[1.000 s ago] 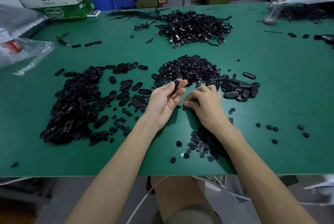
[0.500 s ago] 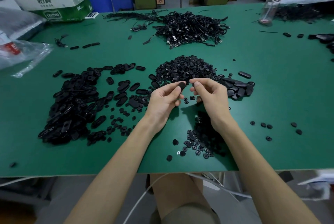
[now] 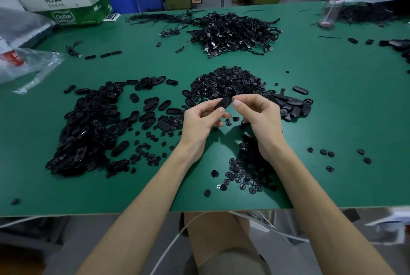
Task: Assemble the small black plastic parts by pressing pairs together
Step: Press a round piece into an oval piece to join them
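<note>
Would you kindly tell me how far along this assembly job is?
Likely done: the small stack of closed ovals. In hand: the left hand holds one oval part, the right hand at its tip. Remaining: the large oval pile and round-piece heap.

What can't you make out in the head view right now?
1. Whether the right hand pinches a round part: its own fingertips hide it, head view.
2. Underside of the oval piece in the left hand: covered by thumb and fingers.
3. The near pile of round parts: partly under the right forearm.
</note>
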Motion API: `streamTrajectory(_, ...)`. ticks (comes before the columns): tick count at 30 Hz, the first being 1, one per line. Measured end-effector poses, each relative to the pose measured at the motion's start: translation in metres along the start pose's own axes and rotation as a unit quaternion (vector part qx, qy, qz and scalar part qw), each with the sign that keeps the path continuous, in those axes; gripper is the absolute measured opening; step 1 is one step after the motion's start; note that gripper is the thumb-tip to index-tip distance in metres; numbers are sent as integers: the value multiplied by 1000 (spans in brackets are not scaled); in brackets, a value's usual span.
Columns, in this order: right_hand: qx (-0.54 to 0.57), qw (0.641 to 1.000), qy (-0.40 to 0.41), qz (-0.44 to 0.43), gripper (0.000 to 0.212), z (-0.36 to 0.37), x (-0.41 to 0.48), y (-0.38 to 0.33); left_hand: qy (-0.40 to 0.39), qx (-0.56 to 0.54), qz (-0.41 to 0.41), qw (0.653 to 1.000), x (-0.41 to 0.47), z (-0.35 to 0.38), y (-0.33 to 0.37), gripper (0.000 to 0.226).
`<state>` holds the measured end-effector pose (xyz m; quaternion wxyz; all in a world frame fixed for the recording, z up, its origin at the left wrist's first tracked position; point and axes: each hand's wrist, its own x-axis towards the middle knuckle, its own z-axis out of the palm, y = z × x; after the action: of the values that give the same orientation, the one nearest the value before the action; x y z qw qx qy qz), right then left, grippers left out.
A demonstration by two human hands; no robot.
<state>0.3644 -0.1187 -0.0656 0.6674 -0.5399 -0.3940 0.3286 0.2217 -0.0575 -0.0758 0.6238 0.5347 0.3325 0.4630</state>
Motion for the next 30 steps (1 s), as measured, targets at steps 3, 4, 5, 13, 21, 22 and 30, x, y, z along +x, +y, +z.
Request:
streamTrajectory(3,10,1000,-7,7,6,1,-1,-1,7,27,17,999,-1,1,0,28)
streamTrajectory(4,10,1000,-9,10,6,1,-1,-1,7,31,20,999,-2,1,0,27)
streamTrajectory(5,11,1000,-10,13,6,1,-1,-2,6,34,23,999,-2,1,0,27)
streamTrajectory(13,15,999,-17,30,8,1,-1,0,13,34,31,999,-3,1,0,26)
streamTrajectory(21,14,999,-31,37,5,1,-2,0,20,13,33,999,-1,1,-2,24)
streamTrajectory(22,15,999,-34,39,6,1,-2,0,22,11,32,999,-1,0,-3,24)
streamTrajectory(30,32,996,-65,45,9,1,-1,-1,32,13,12,999,1,-2,-5,24)
